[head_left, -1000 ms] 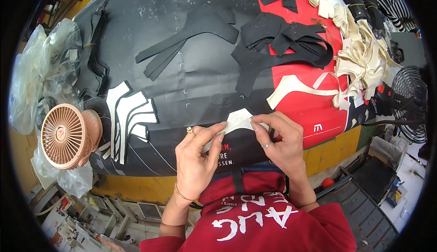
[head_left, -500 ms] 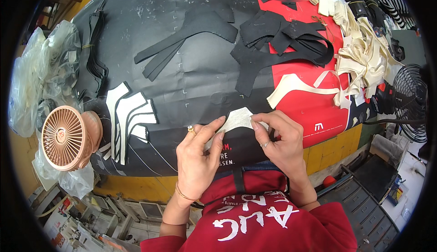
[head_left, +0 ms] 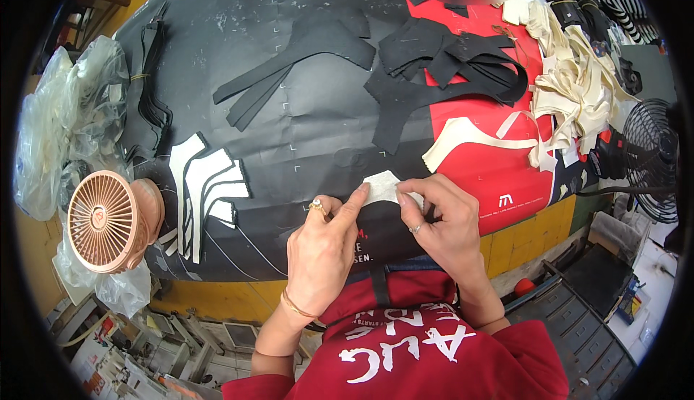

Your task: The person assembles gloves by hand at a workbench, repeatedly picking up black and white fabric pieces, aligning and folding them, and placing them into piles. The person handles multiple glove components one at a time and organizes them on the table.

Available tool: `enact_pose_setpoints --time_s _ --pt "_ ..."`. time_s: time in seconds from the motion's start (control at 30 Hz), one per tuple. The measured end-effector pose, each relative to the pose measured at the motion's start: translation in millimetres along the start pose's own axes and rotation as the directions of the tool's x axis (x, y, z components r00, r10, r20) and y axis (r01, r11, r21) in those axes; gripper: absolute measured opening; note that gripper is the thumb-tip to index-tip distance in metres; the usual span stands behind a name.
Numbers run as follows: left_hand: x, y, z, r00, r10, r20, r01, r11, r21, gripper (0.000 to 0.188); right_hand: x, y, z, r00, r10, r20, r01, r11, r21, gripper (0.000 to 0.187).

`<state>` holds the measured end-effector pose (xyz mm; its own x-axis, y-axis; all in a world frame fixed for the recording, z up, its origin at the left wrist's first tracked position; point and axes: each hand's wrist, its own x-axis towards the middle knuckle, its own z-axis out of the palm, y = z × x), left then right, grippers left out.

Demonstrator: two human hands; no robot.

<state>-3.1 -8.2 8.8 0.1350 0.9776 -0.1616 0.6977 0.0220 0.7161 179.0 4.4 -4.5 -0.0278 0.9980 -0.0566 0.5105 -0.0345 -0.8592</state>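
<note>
A small white fabric piece [head_left: 382, 186] with angled edges lies at the near edge of the black and red table cover. My left hand [head_left: 322, 244] has its index fingertip against the piece's left side, with its other fingers curled and the thumb mostly hidden. My right hand [head_left: 442, 218] pinches the piece's right end between thumb and fingers. Just beyond it, a cream curved fabric piece [head_left: 463, 140] with a strap lies on the red part. To the left is a fanned stack of white curved fabric pieces [head_left: 210, 176] with dark jagged edges.
A pink fan [head_left: 108, 219] stands at the left, by clear plastic bags [head_left: 90, 96]. Black cut pieces [head_left: 311, 57] lie across the middle, with a bundle [head_left: 148, 75] at left. Cream fabric [head_left: 578, 85] is heaped at right near a black wire-cage fan [head_left: 650, 158].
My left hand has shifted its grip: the index finger now reaches onto the white piece's left side and the other fingers are more curled. My right hand stays nearly where it was.
</note>
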Motion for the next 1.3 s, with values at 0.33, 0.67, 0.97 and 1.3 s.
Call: enact_pose_setpoints --time_s 0.33,0.67,0.97,1.3 --pt "-0.7 -0.2 -3.1 0.997 0.022 0.077 -0.028 0.997 0.071 0.052 -6.3 -9.2 -16.2 0.990 0.141 0.020 -0.141 0.990 -0.008 0.032" --pt "0.1 4.3 -0.1 1.000 -0.019 0.011 0.018 0.998 0.053 0.040 -17.6 -0.5 0.3 0.979 -0.161 -0.126 0.071 0.846 -0.529 0.023" --pt "-2.4 -2.2 -1.3 0.998 0.033 0.052 -0.036 0.997 0.068 0.047 -32.2 1.7 11.3 0.912 -0.407 0.047 0.387 0.818 -0.425 0.038" --pt "-26.3 -20.0 -21.5 0.960 -0.241 -0.141 0.185 0.927 -0.327 0.028 -31.6 11.0 18.5 0.892 -0.297 0.341 0.432 0.781 -0.451 0.061"
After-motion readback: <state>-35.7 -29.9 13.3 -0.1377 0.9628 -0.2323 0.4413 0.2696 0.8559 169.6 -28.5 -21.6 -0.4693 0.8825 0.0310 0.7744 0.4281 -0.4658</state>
